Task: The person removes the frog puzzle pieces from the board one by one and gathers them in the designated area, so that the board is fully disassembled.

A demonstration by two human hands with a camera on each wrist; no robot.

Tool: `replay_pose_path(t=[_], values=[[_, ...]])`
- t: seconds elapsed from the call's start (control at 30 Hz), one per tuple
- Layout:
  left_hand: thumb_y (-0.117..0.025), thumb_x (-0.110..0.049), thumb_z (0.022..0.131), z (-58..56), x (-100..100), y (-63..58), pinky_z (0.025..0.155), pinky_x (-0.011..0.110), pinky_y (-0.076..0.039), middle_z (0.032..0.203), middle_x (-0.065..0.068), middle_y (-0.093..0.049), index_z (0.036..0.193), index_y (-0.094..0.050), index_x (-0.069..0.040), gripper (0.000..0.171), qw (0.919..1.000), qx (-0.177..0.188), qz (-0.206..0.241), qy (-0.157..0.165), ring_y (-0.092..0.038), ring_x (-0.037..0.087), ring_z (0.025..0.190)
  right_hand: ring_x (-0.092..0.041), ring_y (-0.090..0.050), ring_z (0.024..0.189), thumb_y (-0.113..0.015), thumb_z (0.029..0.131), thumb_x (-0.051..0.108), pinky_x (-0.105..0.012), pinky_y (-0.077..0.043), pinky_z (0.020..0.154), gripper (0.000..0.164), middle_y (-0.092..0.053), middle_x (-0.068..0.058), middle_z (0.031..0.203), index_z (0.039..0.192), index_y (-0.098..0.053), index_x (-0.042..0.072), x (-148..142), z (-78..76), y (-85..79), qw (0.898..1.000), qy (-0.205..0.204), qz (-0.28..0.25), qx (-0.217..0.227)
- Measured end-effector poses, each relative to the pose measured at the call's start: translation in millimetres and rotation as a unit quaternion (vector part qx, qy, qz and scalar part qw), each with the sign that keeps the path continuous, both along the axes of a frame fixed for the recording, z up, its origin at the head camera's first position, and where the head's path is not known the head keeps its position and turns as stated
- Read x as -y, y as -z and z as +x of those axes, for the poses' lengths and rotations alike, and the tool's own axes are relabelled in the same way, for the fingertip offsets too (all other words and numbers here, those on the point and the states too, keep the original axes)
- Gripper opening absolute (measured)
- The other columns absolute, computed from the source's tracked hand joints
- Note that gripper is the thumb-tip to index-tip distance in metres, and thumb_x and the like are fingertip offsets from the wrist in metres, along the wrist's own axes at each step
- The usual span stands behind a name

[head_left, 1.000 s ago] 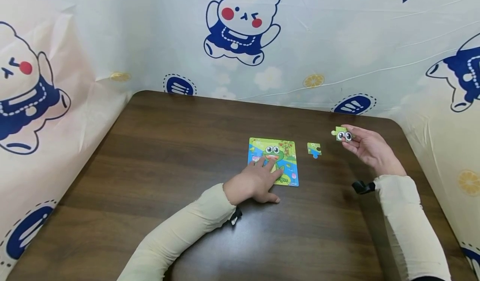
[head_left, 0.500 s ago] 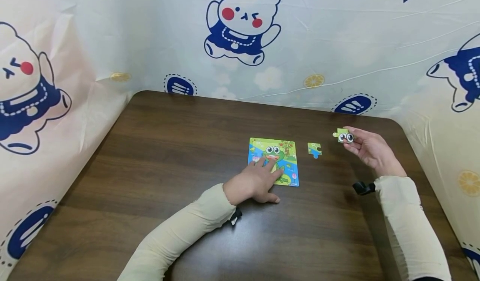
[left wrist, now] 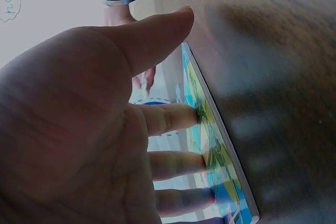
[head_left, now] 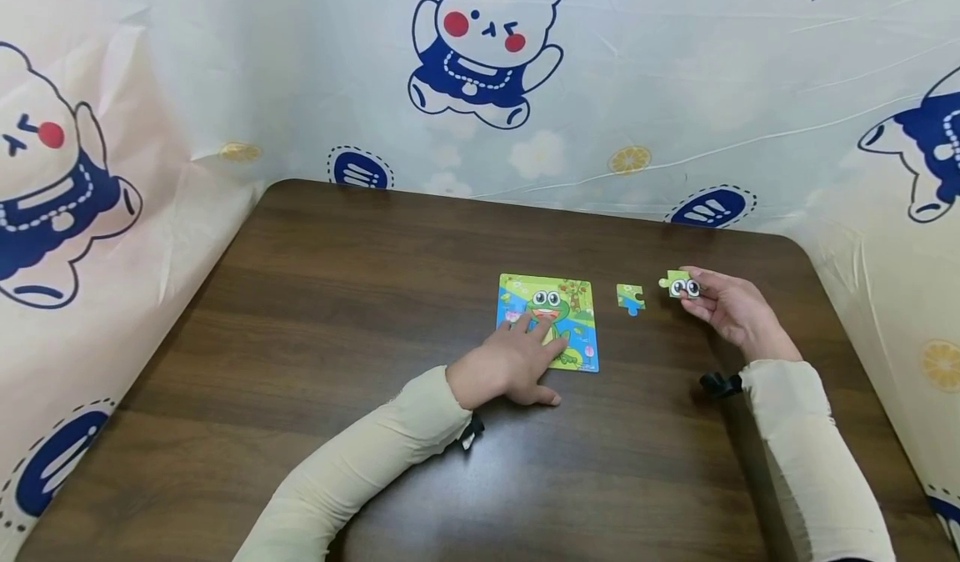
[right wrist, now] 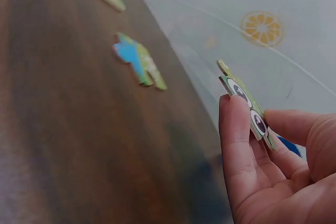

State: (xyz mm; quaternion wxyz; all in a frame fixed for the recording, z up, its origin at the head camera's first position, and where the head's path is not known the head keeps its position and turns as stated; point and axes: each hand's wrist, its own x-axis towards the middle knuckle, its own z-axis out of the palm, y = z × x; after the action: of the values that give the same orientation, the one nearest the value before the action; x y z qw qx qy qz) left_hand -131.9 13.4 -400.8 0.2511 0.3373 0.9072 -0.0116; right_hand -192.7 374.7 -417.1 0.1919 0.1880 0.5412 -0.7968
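Note:
A square frog picture board (head_left: 581,302) lies on the brown table, showing a green frog against blue and green. My left hand (head_left: 512,363) rests on it, fingers spread and fairly straight; in the left wrist view the fingertips (left wrist: 190,162) touch its surface. Over the table to the right, my right hand (head_left: 738,310) pinches a green puzzle piece (head_left: 681,283) with two big cartoon eyes between thumb and fingers. In the right wrist view the eye piece (right wrist: 247,104) is held up at a tilt. A second puzzle piece (head_left: 631,298), green and blue, lies flat between board and right hand.
The dark wooden table (head_left: 337,295) has rounded far corners. Behind it and along both sides stands a pale curtain (head_left: 480,162) printed with white bears, orange slices and blue badges. A black strap (head_left: 722,384) sits at the right wrist.
My right hand has come slightly lower and a little toward the left with the eye piece in its fingers. The left hand and board stay where they were.

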Motion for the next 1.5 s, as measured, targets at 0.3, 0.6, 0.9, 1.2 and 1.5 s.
replay_pose_path(t=[0.3, 0.6, 0.9, 1.2, 1.5], values=[[-0.06, -0.066, 0.092, 1.5, 0, -0.6, 0.125, 0.053, -0.024, 0.172, 0.005, -0.014, 0.162, -0.024, -0.03, 0.086, 1.0, -0.002, 0.001, 0.002, -0.014, 0.032, 0.159, -0.015, -0.076, 0.077, -0.055, 0.105, 0.014, -0.027, -0.062, 0.073, 0.027, -0.077, -0.004, 0.09, 0.098, -0.081, 0.018, 1, 4.9, 12.3, 1.0, -0.015, 0.02, 0.014], [-0.059, -0.066, 0.093, 2.4, 0, -1.9, 0.125, 0.053, -0.024, 0.172, 0.005, -0.011, 0.163, -0.023, -0.03, 0.087, 1.0, -0.001, -0.001, 0.003, -0.013, 0.033, 0.159, -0.014, -0.076, 0.079, -0.059, 0.103, 0.014, -0.028, -0.062, 0.076, 0.02, -0.078, -0.002, 0.092, 0.1, -0.078, 0.018, 4, 9.9, 8.5, 0.998, -0.006, 0.057, 0.013], [-0.059, -0.066, 0.092, 1.6, 0, -0.3, 0.124, 0.053, -0.025, 0.172, 0.007, -0.013, 0.163, -0.023, -0.029, 0.088, 1.0, -0.008, 0.001, 0.004, -0.014, 0.033, 0.159, -0.012, -0.076, 0.083, -0.063, 0.101, 0.016, -0.029, -0.061, 0.079, 0.016, -0.078, 0.002, 0.093, 0.101, -0.078, 0.021, 5, 13.9, 1.2, 0.996, -0.007, 0.089, 0.01], [-0.059, -0.066, 0.092, 1.4, -1, 0.4, 0.125, 0.054, -0.024, 0.172, 0.006, -0.012, 0.163, -0.023, -0.029, 0.088, 1.0, -0.008, -0.004, 0.003, -0.013, 0.033, 0.159, 0.0, -0.072, 0.092, -0.06, 0.103, 0.026, -0.023, -0.06, 0.082, 0.067, -0.072, 0.023, 0.099, 0.157, -0.032, -0.001, -2, 21.0, 1.2, 0.971, -0.064, 0.228, -0.035], [-0.06, -0.066, 0.092, 1.2, -1, 0.6, 0.125, 0.054, -0.024, 0.172, 0.007, -0.012, 0.163, -0.023, -0.029, 0.088, 1.0, -0.008, -0.004, 0.002, -0.013, 0.034, 0.159, 0.0, -0.072, 0.097, -0.06, 0.103, 0.03, -0.02, -0.059, 0.082, 0.072, -0.073, 0.022, 0.103, 0.158, -0.027, -0.004, -16, 27.6, -1.5, 0.969, -0.071, 0.23, -0.054]])
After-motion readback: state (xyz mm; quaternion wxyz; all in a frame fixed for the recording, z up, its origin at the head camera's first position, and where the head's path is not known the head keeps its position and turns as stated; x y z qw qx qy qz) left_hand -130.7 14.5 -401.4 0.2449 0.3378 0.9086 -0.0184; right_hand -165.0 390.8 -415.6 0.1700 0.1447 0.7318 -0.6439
